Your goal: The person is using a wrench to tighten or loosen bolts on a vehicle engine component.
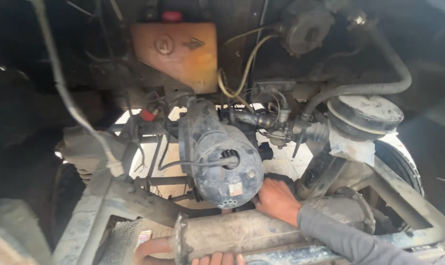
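right hand point(276, 198) is pressed flat, fingers together, against the lower right of the dark engine housing point(222, 157) in the middle; left hand point(217, 258) has fingertips curled over the rusty exhaust pipe point(232, 235) at the near edge

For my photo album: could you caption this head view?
Right hand reaching under a grimy engine, left hand gripping the dusty exhaust pipe.

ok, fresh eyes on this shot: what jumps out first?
The orange tank with a red cap at top centre stands out against the dark bay. Below it, mid-frame, sits the grimy engine housing; the right hand reaches in beside its lower right. At the bottom edge, the left hand's fingertips curl under a dusty exhaust cylinder.
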